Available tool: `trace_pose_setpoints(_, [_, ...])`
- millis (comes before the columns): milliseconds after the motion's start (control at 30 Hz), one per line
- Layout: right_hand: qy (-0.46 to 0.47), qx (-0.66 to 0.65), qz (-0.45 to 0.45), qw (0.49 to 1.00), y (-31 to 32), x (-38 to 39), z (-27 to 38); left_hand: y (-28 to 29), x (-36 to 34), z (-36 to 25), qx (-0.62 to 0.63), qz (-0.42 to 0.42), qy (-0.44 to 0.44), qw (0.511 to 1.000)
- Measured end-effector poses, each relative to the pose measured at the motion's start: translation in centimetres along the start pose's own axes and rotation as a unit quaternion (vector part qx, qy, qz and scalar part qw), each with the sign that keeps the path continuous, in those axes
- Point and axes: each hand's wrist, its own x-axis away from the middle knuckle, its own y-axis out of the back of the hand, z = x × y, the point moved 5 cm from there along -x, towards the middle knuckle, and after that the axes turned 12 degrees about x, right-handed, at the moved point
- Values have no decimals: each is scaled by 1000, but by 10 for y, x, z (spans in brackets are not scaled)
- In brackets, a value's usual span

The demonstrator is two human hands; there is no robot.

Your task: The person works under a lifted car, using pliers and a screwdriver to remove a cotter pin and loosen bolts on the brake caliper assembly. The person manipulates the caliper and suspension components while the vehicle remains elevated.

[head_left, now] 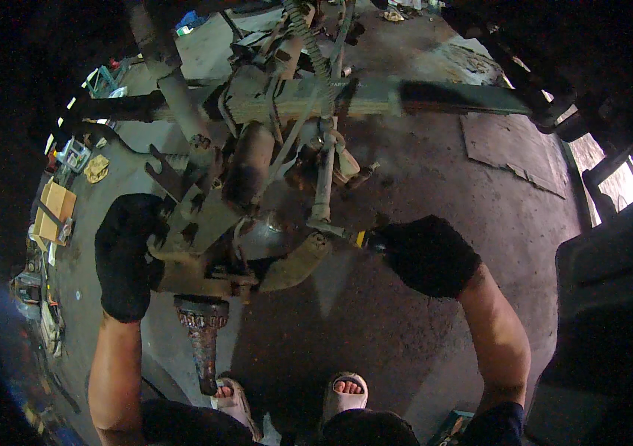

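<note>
My left hand (131, 256), in a black glove, has its fingers curled against the left side of a dirty metal bracket (190, 275). My right hand (429, 256), gloved the same way, is closed around the handle of a short tool (357, 238) with a yellow band. The tool's metal end meets the foot of an upright rod (324, 182), just above a curved metal arm (294, 266). Left of that rod sits a rusty cylinder (250, 163). A greasy, toothed shaft (203, 334) hangs below the bracket. Gloves hide most of the tool's handle and my fingertips.
A long crossbeam (368, 98) spans the far side, with a ribbed hose (307, 33) above it. Flat sheeting (513, 152) lies on the floor at right. Along the left are a cardboard box (55, 210) and a plastic jug (73, 154). My sandalled feet (346, 390) stand below.
</note>
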Motion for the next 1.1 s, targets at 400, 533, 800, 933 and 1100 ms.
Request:
trace_pose_setpoints(400, [-26,-28,-6,999,-13,6,-8,0,3,13,97,-46,101,989])
trace_pose_setpoints(533, [-1,-89,82,993,-13,6,-8,1,2,14,54,-37,74,995])
trace_pose_setpoints(800, [-1,-35,62,997,-11,1,-9,2,1,9,-19,6,-3,1000])
trace_pose_setpoints(933, [-48,-69,17,996,-8,1,-17,3,3,17,-19,-4,46,999])
trace_pose_setpoints(1100, [-13,-30,98,995,-22,0,-19,3,5,22,-1,-20,42,999])
